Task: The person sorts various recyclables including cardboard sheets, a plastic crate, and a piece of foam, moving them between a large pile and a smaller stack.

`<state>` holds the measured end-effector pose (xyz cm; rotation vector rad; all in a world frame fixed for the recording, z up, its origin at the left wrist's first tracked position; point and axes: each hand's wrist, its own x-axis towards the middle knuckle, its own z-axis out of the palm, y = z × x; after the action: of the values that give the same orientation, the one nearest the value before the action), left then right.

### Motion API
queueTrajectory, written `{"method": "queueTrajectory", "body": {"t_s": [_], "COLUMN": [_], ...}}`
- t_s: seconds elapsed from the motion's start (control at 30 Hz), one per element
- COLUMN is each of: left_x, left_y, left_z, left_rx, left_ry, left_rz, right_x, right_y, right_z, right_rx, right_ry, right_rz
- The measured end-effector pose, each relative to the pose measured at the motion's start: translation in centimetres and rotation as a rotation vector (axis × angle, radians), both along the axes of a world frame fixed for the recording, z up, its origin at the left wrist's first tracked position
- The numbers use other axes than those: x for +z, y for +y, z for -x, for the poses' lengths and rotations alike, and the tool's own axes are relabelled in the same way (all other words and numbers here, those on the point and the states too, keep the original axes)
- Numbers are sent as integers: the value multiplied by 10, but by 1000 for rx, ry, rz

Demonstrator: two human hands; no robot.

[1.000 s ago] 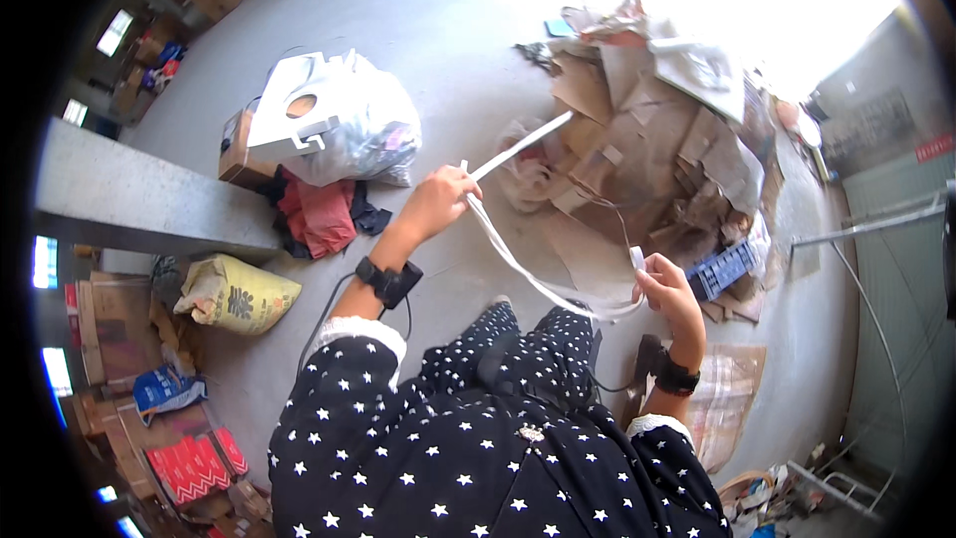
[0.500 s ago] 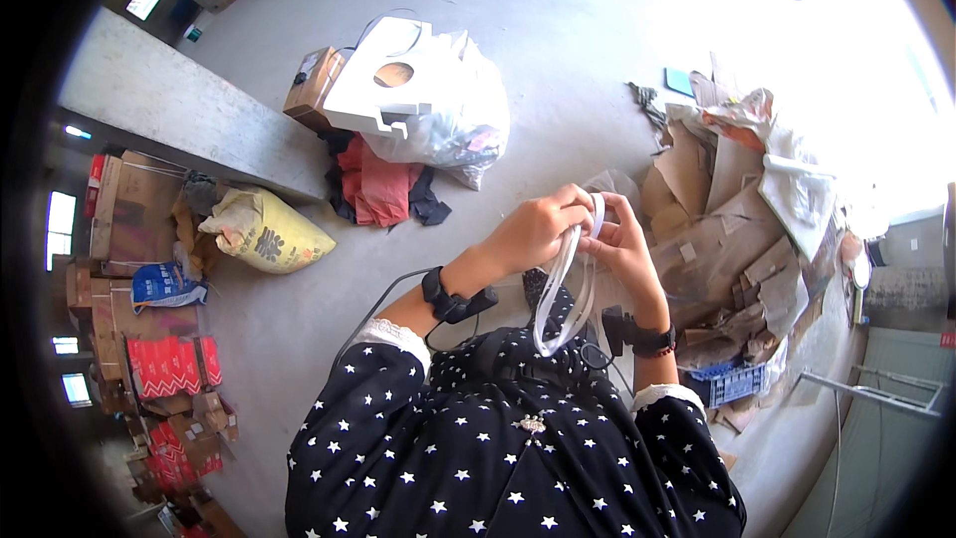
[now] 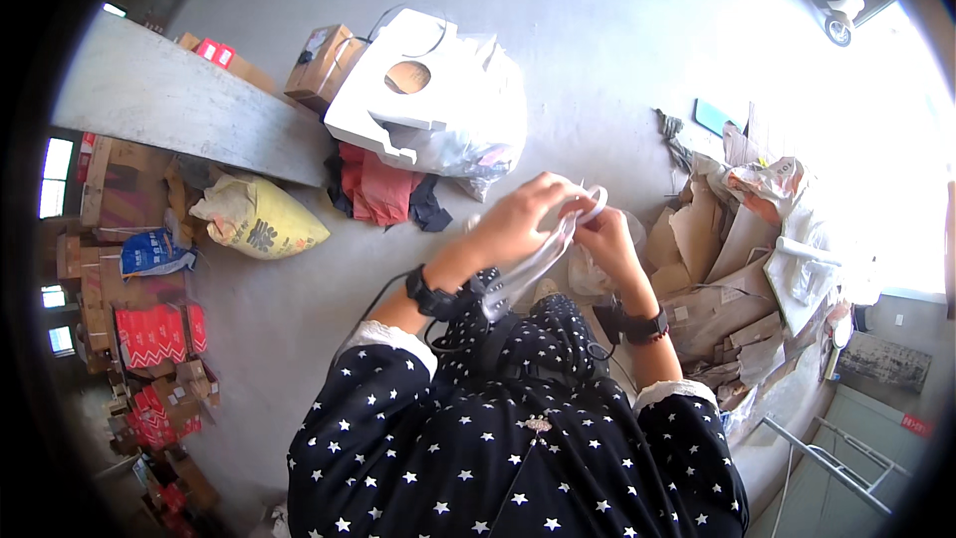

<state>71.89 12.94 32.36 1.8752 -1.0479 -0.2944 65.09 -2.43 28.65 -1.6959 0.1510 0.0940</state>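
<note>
In front of my body, both hands work on a whitish, partly see-through looped strip (image 3: pixel 528 276). My left hand (image 3: pixel 516 225) has its fingers bent and closed on the strip near its upper end. Close by on the right, my right hand (image 3: pixel 606 239) pinches the same strip, and a small loop stands up between the two hands. Long strands of it hang down to the left, below my left hand. They are blurred, so whether this is a cord or a flat band is unclear. Black devices are strapped to both wrists.
Ahead lie a white foam piece (image 3: pixel 370 90), a full clear bag (image 3: pixel 488 130), a carton (image 3: pixel 321 68) and red cloth (image 3: pixel 375 187). A yellow sack (image 3: pixel 261 219) rests by the pillar (image 3: pixel 189 105). Flattened cardboard (image 3: pixel 727 279) is heaped right; a metal frame (image 3: pixel 832 458) stands beyond.
The strip's hanging strands have swung left, from between my hands to below my left hand. My left hand has shifted slightly left. The whole view has turned a little.
</note>
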Motion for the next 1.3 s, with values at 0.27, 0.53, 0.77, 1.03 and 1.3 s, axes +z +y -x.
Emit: {"method": "queueTrajectory", "body": {"t_s": [0.27, 0.53, 0.77, 1.03, 1.3], "left_x": [-56, -66, -137, -279, -321], "left_y": [68, 175, 326, 400, 418], "left_z": [-162, -341, -475, -518, -520], "left_rx": [-133, 165, 481, 949, 1121], "left_ry": [450, 970, 1013, 1181, 1303], "left_rz": [-199, 29, 871, 1085, -61], "right_x": [-31, -47, -93, -198, -221], "right_y": [42, 132, 155, 167, 81], "right_z": [-147, -345, -419, -394, -287], "right_rx": [-282, -239, -258, 118, 5], "right_ry": [-31, -147, 170, 298, 644], "right_rz": [150, -103, -617, 516, 670]}}
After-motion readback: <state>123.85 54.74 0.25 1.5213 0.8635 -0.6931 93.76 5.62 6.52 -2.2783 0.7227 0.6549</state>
